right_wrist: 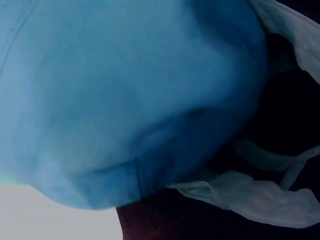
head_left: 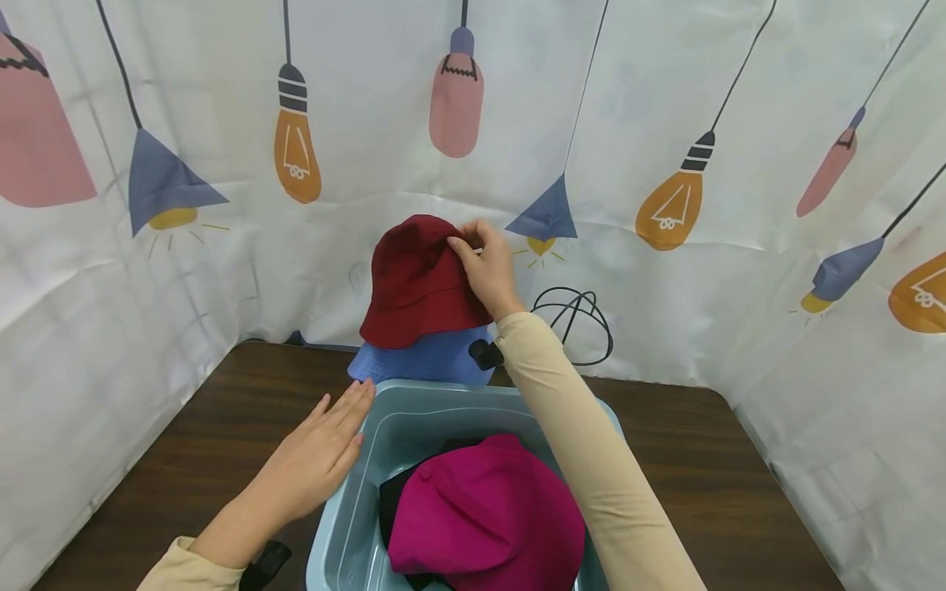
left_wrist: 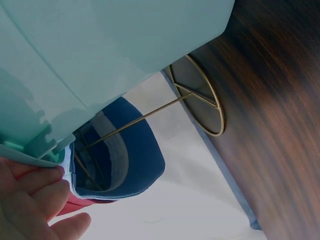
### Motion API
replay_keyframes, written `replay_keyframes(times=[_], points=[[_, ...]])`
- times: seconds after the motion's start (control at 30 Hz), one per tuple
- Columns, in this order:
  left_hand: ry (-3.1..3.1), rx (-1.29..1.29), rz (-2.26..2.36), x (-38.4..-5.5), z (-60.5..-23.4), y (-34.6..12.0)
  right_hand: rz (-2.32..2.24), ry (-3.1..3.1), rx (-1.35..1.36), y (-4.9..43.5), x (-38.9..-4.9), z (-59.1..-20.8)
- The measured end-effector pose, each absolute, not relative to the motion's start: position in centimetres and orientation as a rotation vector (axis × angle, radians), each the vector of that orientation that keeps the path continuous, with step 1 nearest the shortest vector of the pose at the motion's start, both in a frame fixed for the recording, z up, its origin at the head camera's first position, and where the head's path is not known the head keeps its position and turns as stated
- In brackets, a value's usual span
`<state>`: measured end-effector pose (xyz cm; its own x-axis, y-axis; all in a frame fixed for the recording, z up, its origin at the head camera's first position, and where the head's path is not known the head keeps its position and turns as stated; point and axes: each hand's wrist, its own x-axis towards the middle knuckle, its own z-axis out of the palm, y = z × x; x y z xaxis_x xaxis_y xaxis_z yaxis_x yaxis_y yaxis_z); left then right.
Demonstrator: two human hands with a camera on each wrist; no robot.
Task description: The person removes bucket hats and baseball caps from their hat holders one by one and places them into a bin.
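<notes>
A red bucket hat (head_left: 421,287) sits over a blue bucket hat (head_left: 429,357) behind the bin. My right hand (head_left: 489,263) pinches the red hat near its top right, thumb and forefinger against the cloth. My left hand (head_left: 318,451) lies with straight fingers along the left rim of a light blue bin (head_left: 346,501). Inside that bin, a magenta hat (head_left: 488,517) partly covers a black item (head_left: 392,501). From below, the left wrist view shows the blue hat's hollow (left_wrist: 145,160) around a thin metal stand (left_wrist: 218,112). Blue cloth (right_wrist: 125,90) fills much of the right wrist view; the right hand is hidden there.
A dark wooden table (head_left: 702,476) bears the bin. Just right of the hats, black wire loops (head_left: 608,328) stand at the table's back. White curtain (head_left: 355,98) printed with lamps encloses the back and sides.
</notes>
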<state>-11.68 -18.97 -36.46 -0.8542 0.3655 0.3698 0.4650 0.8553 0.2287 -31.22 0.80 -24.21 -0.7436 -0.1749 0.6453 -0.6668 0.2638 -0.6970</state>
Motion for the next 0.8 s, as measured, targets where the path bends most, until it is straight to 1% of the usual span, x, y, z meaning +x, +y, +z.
replay_keyframes(times=[0.17,0.47,0.8], points=[[-2.711,-0.622,-0.457,-11.6,-36.4,-19.1,1.543,-2.094,0.821,1.8,-31.1,-24.1],[-2.705,-0.622,-0.469,-11.6,-36.5,-19.0,1.805,-2.355,0.819,3.4,-30.7,-24.7],[-2.701,-0.618,-0.460,-11.6,-36.5,-18.9,1.583,-2.360,0.901,2.5,-30.5,-26.2]])
